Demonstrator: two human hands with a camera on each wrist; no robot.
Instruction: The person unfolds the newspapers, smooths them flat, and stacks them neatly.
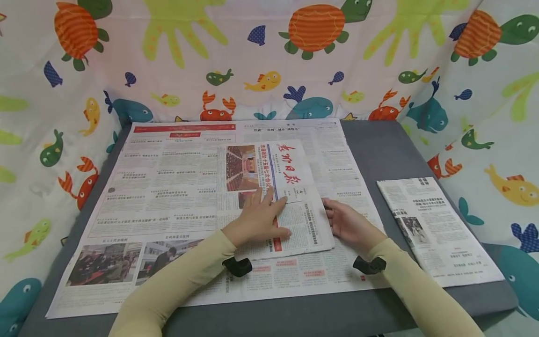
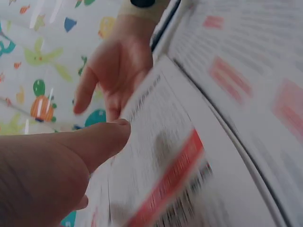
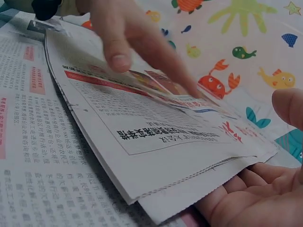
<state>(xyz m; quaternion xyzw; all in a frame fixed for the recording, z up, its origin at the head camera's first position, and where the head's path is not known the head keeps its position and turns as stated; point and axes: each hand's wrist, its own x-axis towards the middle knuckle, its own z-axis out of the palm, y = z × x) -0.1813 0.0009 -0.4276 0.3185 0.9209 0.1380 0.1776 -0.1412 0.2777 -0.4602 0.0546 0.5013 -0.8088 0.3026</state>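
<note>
A folded newspaper (image 1: 294, 220) with a red masthead and a photo lies on a larger spread-out newspaper (image 1: 168, 187). My left hand (image 1: 257, 217) is over the folded newspaper's lower half, fingers spread and thumb pointing right. In the right wrist view this left hand (image 3: 135, 42) is blurred, with its fingertips low over the printed page. At the folded newspaper's right edge is my right hand (image 1: 351, 224), palm turned up. Its fingers (image 3: 255, 182) reach beneath the edge, where their tips are hidden, while the thumb (image 3: 289, 109) stands raised off the paper. The folded sheets' layered edges show there.
Another folded newspaper (image 1: 442, 229) lies at the right side of the dark grey table (image 1: 366, 145). A white cloth (image 1: 261, 51) printed with sea animals rises behind the table and along both sides. Dark bands (image 1: 237, 267) sit on both wrists over pale yellow sleeves.
</note>
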